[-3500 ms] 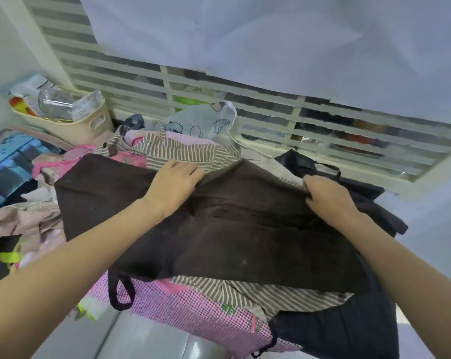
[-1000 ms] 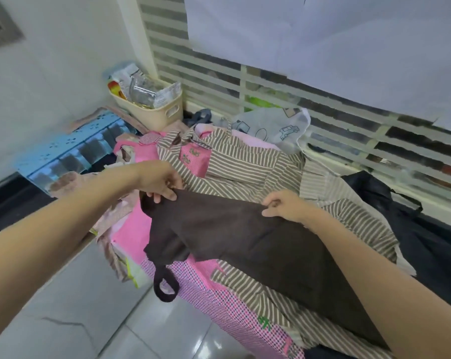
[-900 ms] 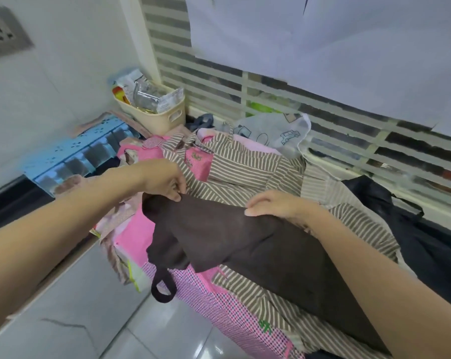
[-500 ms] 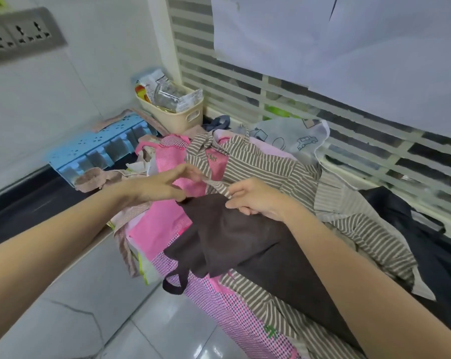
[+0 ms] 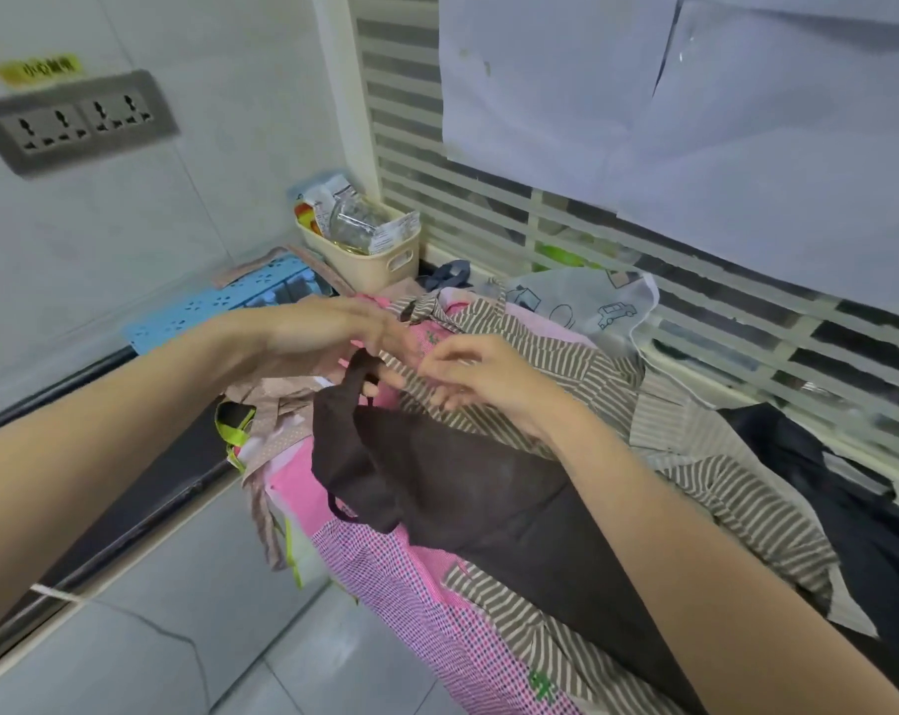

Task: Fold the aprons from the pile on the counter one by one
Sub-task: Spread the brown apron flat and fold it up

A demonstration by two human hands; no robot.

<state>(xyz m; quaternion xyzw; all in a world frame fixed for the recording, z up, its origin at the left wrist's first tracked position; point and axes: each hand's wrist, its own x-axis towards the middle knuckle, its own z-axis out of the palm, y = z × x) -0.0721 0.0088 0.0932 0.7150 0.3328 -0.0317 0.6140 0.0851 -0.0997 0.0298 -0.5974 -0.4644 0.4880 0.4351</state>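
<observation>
A dark brown apron (image 5: 462, 487) lies folded into a narrow strip on top of the apron pile. Its left end is lifted by a strap loop. My left hand (image 5: 328, 335) pinches that strap near the fingertips, with the fingers mostly stretched out. My right hand (image 5: 480, 376) hovers close beside it over a brown-striped apron (image 5: 581, 369), fingers loosely curled with nothing visible in them. My right forearm crosses the brown apron's right part. A pink checked apron (image 5: 411, 585) hangs below over the counter's front.
A black apron (image 5: 849, 508) lies at the right. A beige basket (image 5: 380, 263) of packets stands in the back corner beside a blue tray (image 5: 230, 304). A slatted window grille (image 5: 540, 224) runs behind. A socket panel (image 5: 70, 121) is on the left wall. Grey floor tiles (image 5: 179, 637) show below.
The wide brown apron has been folded narrower. My right hand has let go of its edge and my left hand has lifted its left end by the strap. The view has swung left.
</observation>
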